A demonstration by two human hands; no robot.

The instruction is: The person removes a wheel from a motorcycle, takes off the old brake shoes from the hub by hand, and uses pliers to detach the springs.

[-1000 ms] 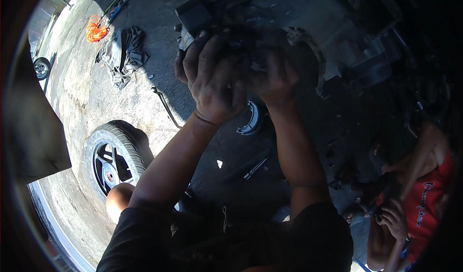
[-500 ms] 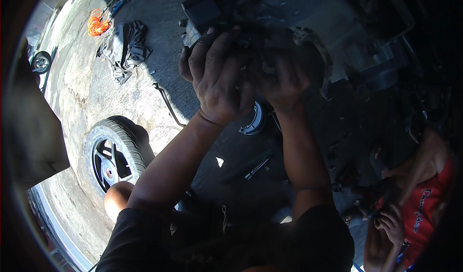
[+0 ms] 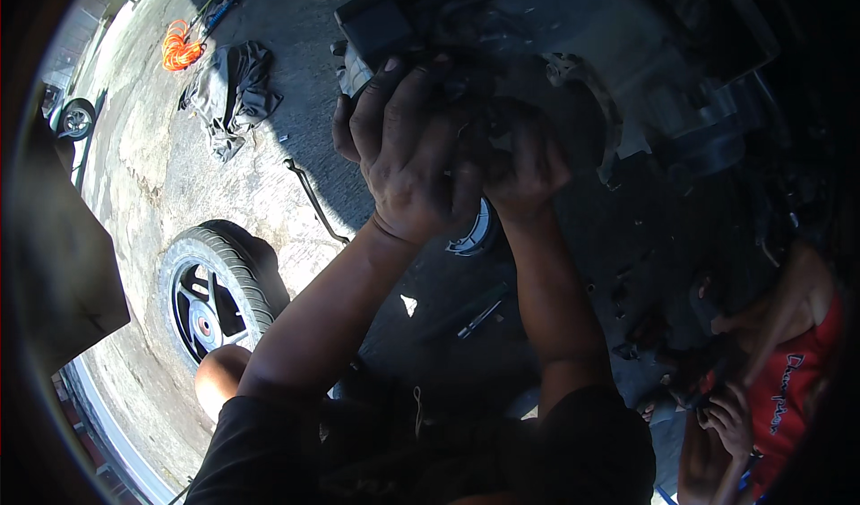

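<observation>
My left hand (image 3: 408, 160) is raised at the upper middle, its darkened fingers bent over a dark machine part (image 3: 466, 80). My right hand (image 3: 527, 160) is beside it, its fingers curled against the same dark area. Shadow and the hands hide the exact shape of what they grip. Just above the left fingers is a black box-shaped piece (image 3: 374, 21). Beneath the hands, partly covered by them, a curved silver piece resembling a brake shoe (image 3: 475, 232) shows on the ground.
A spoked wheel with tyre (image 3: 219, 290) lies at left. Beyond it are a bent metal bar (image 3: 309, 196), dark cloth (image 3: 233, 93) and an orange coil (image 3: 182, 48). A slim tool (image 3: 481, 319) lies below my arms. Another person in red (image 3: 788, 406) sits at lower right.
Both hands keep their hold, with only small shifts. The right hand and forearm have moved slightly left, and the view has shifted a little.
</observation>
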